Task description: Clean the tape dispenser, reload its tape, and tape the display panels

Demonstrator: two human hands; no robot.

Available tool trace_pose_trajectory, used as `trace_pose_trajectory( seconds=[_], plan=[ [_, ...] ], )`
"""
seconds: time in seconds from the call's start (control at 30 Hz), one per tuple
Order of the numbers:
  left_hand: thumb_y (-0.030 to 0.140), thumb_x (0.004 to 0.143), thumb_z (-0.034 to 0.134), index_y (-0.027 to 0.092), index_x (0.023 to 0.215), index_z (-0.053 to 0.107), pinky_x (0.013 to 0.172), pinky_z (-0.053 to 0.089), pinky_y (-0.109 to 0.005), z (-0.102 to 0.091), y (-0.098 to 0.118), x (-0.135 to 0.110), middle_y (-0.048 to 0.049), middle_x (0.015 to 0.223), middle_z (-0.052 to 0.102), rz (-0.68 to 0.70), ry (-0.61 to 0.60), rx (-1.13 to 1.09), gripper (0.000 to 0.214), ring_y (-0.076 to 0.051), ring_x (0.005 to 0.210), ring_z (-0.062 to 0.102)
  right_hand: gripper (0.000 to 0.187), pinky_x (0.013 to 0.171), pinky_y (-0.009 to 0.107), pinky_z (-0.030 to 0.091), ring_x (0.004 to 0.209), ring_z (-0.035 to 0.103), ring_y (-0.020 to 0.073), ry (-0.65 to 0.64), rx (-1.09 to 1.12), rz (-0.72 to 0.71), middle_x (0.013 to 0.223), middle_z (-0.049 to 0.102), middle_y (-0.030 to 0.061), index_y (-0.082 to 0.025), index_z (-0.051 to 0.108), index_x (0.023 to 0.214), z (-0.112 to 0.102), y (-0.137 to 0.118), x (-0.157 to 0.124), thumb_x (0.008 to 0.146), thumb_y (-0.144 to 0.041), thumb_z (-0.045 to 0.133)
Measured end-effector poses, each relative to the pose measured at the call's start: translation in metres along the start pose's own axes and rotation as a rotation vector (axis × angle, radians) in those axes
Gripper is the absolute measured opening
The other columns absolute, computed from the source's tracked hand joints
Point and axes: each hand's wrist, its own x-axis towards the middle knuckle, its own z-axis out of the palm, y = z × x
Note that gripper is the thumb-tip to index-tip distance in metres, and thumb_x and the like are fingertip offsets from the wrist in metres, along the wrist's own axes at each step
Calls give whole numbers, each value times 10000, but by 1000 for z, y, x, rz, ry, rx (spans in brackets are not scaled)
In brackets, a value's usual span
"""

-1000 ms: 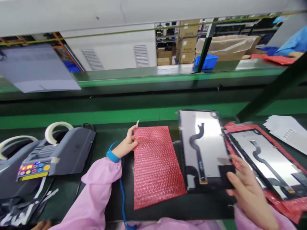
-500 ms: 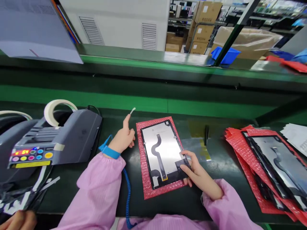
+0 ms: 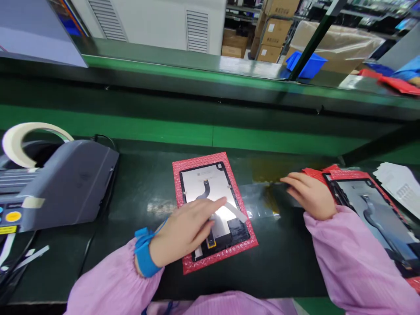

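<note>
At the far left, a grey tape dispenser (image 3: 62, 183) stands on the dark green counter (image 3: 138, 192); the frame edge cuts off its left part, and one white tape roll (image 3: 19, 142) on it shows only partly. Next comes the left hand (image 3: 183, 232), with a blue wrist strap (image 3: 142, 258) and a pink sleeve. Its fingers (image 3: 213, 208) are stretched out and close together, lying flat on a strip of white tape (image 3: 234, 212) and on the display panel (image 3: 203, 188). The hand hides the middle of this panel. The panel is flat and rectangular, with a shiny silver back and one dark flex cable, and it lies on one red bubble-wrap bag (image 3: 179, 175) in the centre of the counter. To the right, the right hand (image 3: 310, 194) rests with curled fingers at the edge of a pile of red bags (image 3: 328, 171); what it pinches I cannot tell. A second panel (image 3: 370, 210) lies there, cut by the frame. White papers (image 3: 400, 183) are at the far right.
</note>
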Motion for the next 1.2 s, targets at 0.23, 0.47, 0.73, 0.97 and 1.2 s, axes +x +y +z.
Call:
trace_pose_trajectory(
  seconds=[0.23, 0.47, 0.73, 0.97, 1.2],
  plan=[
    [185, 1000, 416, 257, 1573, 300, 1142, 438, -405, 56, -8, 82, -76, 1464, 581, 145, -252, -25, 589, -228, 1347, 544, 220, 566, 302, 534, 587, 603, 167, 283, 803, 612, 699, 633, 29, -206, 679, 905, 0, -42, -54, 892, -400, 577],
    [180, 985, 448, 278, 1587, 266, 1142, 427, -537, 93, -32, 96, -111, 1489, 560, 329, -205, -19, 637, -290, 1385, 523, 310, 583, 389, 601, 717, 722, 268, 183, 649, 695, 698, 684, 47, -245, 683, 987, 5, -36, -80, 901, -533, 608],
    [193, 1004, 451, 250, 1547, 322, 1081, 518, -396, 93, -40, 98, -93, 1443, 606, 323, -49, 56, 560, -227, 1304, 604, 239, 559, 382, 595, 645, 703, 264, 130, 430, 690, 583, 628, 18, -284, 674, 842, -14, -43, -92, 946, -467, 562],
    [85, 978, 422, 257, 1599, 168, 1124, 494, -417, 87, -27, 95, -95, 1460, 590, 212, -119, -63, 693, -208, 1340, 570, 316, 465, 248, 535, 470, 634, 146, 148, 792, 645, 621, 675, -2, -216, 578, 849, 22, -64, -50, 873, -495, 724],
    [41, 953, 423, 234, 1548, 283, 1130, 492, -432, 88, -24, 98, -99, 1450, 598, 191, -125, -152, 641, -209, 1364, 546, 356, 452, 237, 526, 501, 630, 144, 108, 650, 776, 630, 673, 0, -222, 553, 802, 33, -67, -52, 827, -494, 782]
  ],
)
